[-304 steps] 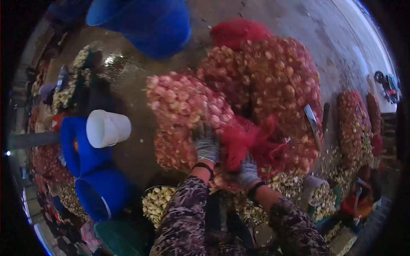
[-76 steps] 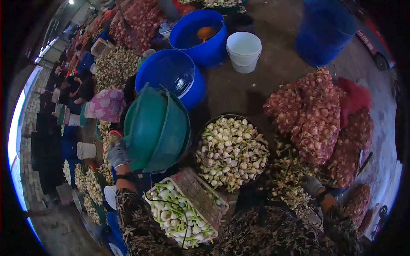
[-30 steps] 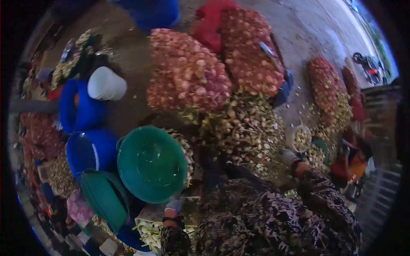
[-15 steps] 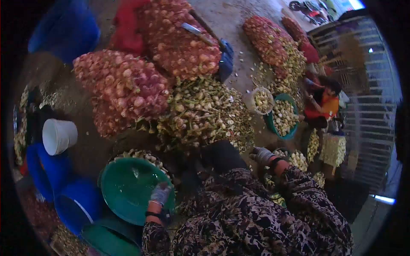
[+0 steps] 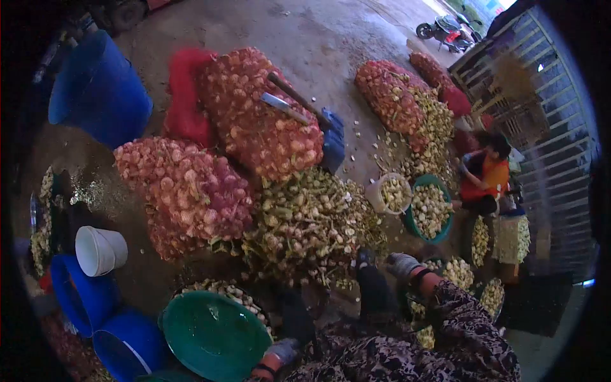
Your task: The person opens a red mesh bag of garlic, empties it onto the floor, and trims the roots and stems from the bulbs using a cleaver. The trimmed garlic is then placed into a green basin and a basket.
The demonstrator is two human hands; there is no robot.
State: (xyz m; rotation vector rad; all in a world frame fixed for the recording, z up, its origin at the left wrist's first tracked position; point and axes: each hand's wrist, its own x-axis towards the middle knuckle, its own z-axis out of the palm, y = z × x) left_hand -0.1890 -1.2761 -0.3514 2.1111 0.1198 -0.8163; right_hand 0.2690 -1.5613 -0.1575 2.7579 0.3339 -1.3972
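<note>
basin (image 5: 213,336) of smooth round green plastic touching gloved left hand (image 5: 283,351)

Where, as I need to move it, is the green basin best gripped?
Grip the green basin by its rim, at the near right edge beside the left hand, coming from the person's side. It lies mouth up, wide and smooth, with no handle showing, so probably only the thin lip gives purchase.

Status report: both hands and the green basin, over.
Left hand at rim of green basin; right hand by bulb pile. Grips unclear. Nothing blocking.
</note>
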